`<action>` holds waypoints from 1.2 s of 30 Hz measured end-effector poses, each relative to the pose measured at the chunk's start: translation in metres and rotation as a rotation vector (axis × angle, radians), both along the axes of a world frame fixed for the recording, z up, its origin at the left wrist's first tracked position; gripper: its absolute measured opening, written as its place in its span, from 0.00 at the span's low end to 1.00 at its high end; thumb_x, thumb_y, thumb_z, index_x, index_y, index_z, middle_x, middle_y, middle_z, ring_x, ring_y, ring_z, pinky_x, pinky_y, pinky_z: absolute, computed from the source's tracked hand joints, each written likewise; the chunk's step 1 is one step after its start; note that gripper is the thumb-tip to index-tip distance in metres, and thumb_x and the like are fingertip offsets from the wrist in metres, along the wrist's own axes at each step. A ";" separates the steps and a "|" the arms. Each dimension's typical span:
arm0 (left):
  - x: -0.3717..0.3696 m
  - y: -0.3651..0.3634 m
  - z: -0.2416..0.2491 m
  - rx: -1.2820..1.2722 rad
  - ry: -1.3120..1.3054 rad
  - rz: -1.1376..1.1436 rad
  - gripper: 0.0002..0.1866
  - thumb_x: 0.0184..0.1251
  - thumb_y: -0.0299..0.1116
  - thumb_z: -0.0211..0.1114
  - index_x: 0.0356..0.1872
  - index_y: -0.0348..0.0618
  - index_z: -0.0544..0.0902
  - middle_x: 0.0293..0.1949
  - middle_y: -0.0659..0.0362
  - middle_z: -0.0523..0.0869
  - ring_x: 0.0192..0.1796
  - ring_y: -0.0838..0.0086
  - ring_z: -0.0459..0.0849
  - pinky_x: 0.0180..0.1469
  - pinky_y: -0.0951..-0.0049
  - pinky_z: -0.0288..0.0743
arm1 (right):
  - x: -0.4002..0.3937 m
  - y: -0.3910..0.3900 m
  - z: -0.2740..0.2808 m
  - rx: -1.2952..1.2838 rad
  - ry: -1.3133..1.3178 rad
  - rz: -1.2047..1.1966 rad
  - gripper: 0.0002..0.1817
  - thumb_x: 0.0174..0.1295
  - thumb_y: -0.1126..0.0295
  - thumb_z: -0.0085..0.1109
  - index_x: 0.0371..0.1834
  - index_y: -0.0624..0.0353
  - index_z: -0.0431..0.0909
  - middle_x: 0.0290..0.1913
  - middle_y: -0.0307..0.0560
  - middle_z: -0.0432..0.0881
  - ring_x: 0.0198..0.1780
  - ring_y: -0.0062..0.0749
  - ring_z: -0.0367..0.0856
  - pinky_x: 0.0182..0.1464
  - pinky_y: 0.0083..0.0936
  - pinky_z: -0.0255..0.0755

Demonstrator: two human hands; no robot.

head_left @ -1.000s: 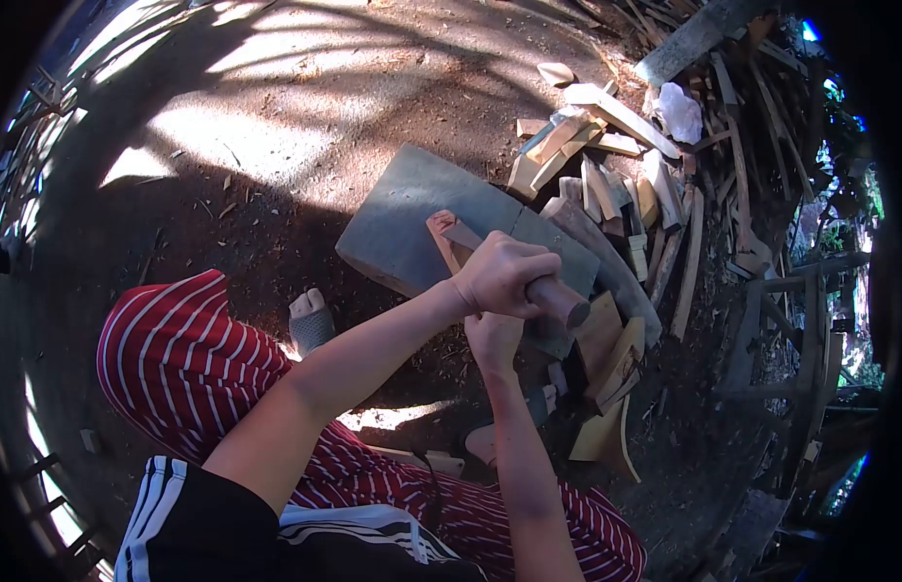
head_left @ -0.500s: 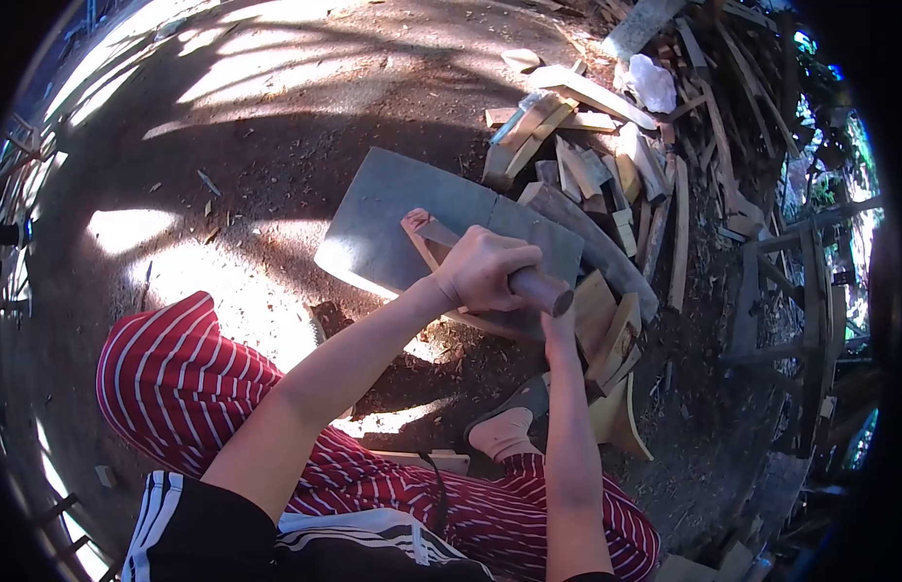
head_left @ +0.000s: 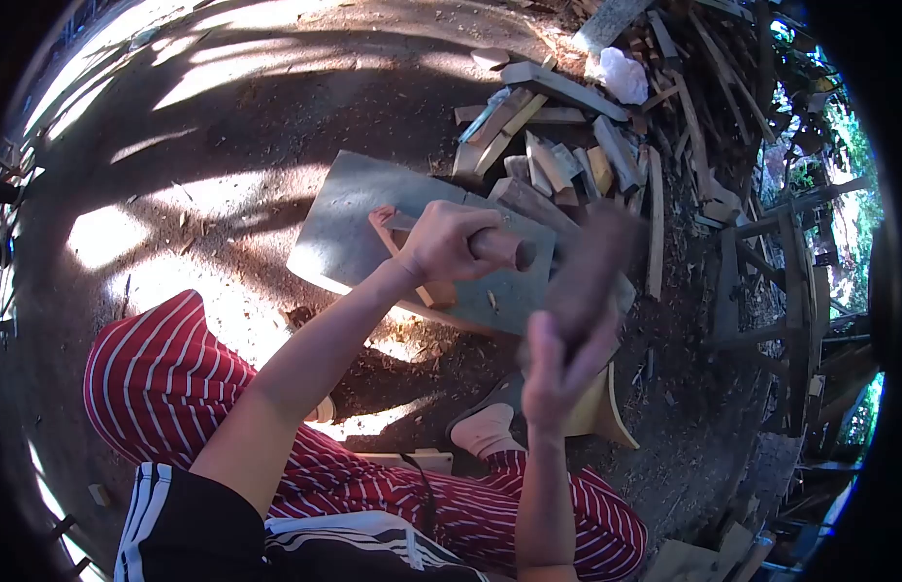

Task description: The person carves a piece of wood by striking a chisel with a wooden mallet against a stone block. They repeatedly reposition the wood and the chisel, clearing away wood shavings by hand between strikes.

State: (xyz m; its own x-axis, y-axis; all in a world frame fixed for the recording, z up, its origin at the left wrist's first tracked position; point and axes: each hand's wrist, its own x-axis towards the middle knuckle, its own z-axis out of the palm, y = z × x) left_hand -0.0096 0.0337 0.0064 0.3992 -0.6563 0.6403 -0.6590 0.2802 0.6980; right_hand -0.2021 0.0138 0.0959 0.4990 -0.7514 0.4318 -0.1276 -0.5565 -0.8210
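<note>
My left hand [head_left: 445,241] is closed round a thick wooden handle [head_left: 504,248], whose round end points right. Under that hand a wooden piece [head_left: 438,293] lies on a grey board [head_left: 359,199]; what the handle's far end meets is hidden by the hand. On the right, my right hand [head_left: 557,378] grips a dark brown wooden block [head_left: 598,267], held up and blurred by motion, apart from the handle.
Cut wood offcuts [head_left: 553,160] lie in a pile behind the board. A white lump [head_left: 623,76] rests farther back. A wooden frame [head_left: 761,291] stands at the right. My striped trouser legs [head_left: 169,373] flank the near side.
My right hand has come out from behind the left hand, with the brown block now visible in it, raised at the right. The whole view has shifted slightly.
</note>
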 end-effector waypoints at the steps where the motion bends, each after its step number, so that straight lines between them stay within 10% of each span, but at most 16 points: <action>1: -0.002 0.004 -0.003 0.011 0.011 0.001 0.16 0.41 0.38 0.77 0.27 0.46 0.78 0.23 0.54 0.81 0.28 0.53 0.82 0.30 0.62 0.75 | -0.005 -0.001 -0.004 0.011 0.011 0.001 0.29 0.64 0.69 0.57 0.65 0.69 0.60 0.45 0.51 0.75 0.41 0.29 0.74 0.44 0.27 0.72; 5: -0.006 0.004 -0.007 0.038 -0.062 -0.048 0.15 0.38 0.31 0.74 0.27 0.43 0.78 0.22 0.53 0.79 0.26 0.56 0.81 0.28 0.64 0.73 | -0.020 -0.005 -0.060 0.364 -0.831 0.197 0.27 0.66 0.65 0.54 0.62 0.71 0.61 0.50 0.59 0.75 0.48 0.42 0.77 0.50 0.38 0.73; 7: -0.003 0.003 -0.006 0.069 -0.108 -0.032 0.15 0.37 0.32 0.74 0.27 0.43 0.77 0.22 0.53 0.79 0.26 0.55 0.81 0.28 0.63 0.73 | -0.008 0.010 -0.033 0.025 0.085 0.006 0.29 0.60 0.59 0.66 0.57 0.67 0.68 0.39 0.53 0.73 0.42 0.36 0.77 0.44 0.26 0.71; 13: 0.003 0.008 -0.003 0.096 -0.059 -0.033 0.16 0.40 0.40 0.75 0.27 0.48 0.77 0.22 0.54 0.81 0.29 0.54 0.82 0.30 0.61 0.74 | -0.012 0.017 -0.040 0.082 -0.538 0.016 0.33 0.65 0.61 0.58 0.65 0.74 0.58 0.52 0.64 0.74 0.55 0.45 0.75 0.59 0.41 0.69; 15: 0.008 0.008 -0.004 0.148 -0.138 0.007 0.15 0.38 0.35 0.74 0.27 0.45 0.78 0.23 0.53 0.80 0.28 0.52 0.82 0.29 0.61 0.74 | -0.002 0.017 -0.030 0.021 0.241 0.046 0.29 0.68 0.56 0.51 0.59 0.70 0.58 0.45 0.57 0.72 0.45 0.37 0.74 0.47 0.34 0.73; 17: 0.013 0.003 -0.005 0.104 -0.117 0.014 0.15 0.38 0.35 0.73 0.27 0.45 0.78 0.23 0.53 0.80 0.28 0.52 0.82 0.30 0.61 0.74 | 0.000 0.015 -0.027 0.057 0.229 0.005 0.31 0.69 0.54 0.51 0.60 0.71 0.57 0.47 0.59 0.73 0.46 0.39 0.75 0.46 0.33 0.73; 21: 0.007 0.009 -0.008 0.121 -0.079 -0.025 0.14 0.37 0.33 0.72 0.28 0.46 0.78 0.23 0.53 0.81 0.29 0.52 0.82 0.30 0.61 0.74 | 0.003 0.018 -0.039 0.093 -0.748 0.040 0.30 0.61 0.62 0.65 0.58 0.71 0.65 0.44 0.60 0.80 0.48 0.44 0.82 0.45 0.36 0.76; 23: 0.011 0.008 -0.006 0.136 -0.112 -0.013 0.14 0.36 0.32 0.71 0.28 0.46 0.79 0.23 0.53 0.81 0.29 0.53 0.82 0.30 0.61 0.74 | 0.000 0.019 -0.036 -0.001 0.297 0.035 0.25 0.68 0.55 0.50 0.53 0.69 0.65 0.47 0.58 0.73 0.45 0.37 0.76 0.47 0.31 0.73; 28: 0.017 0.011 -0.010 0.113 -0.088 0.030 0.14 0.36 0.31 0.71 0.28 0.46 0.79 0.24 0.54 0.81 0.29 0.52 0.82 0.30 0.60 0.74 | -0.003 0.009 -0.038 0.154 -0.491 -0.060 0.34 0.65 0.57 0.59 0.64 0.73 0.63 0.55 0.64 0.74 0.57 0.46 0.77 0.61 0.34 0.70; 31: 0.015 0.007 -0.009 0.158 -0.151 0.011 0.14 0.36 0.32 0.71 0.29 0.46 0.79 0.24 0.54 0.81 0.29 0.52 0.82 0.30 0.60 0.74 | -0.002 -0.002 -0.034 0.188 0.310 0.081 0.33 0.65 0.60 0.61 0.63 0.74 0.62 0.57 0.61 0.74 0.56 0.43 0.75 0.59 0.35 0.69; 36: 0.005 0.010 -0.007 0.109 -0.111 0.034 0.16 0.36 0.35 0.74 0.30 0.48 0.79 0.24 0.56 0.82 0.29 0.54 0.83 0.29 0.61 0.74 | -0.001 -0.061 -0.099 0.249 0.260 -0.072 0.37 0.62 0.54 0.63 0.66 0.69 0.62 0.52 0.66 0.81 0.52 0.54 0.83 0.56 0.45 0.73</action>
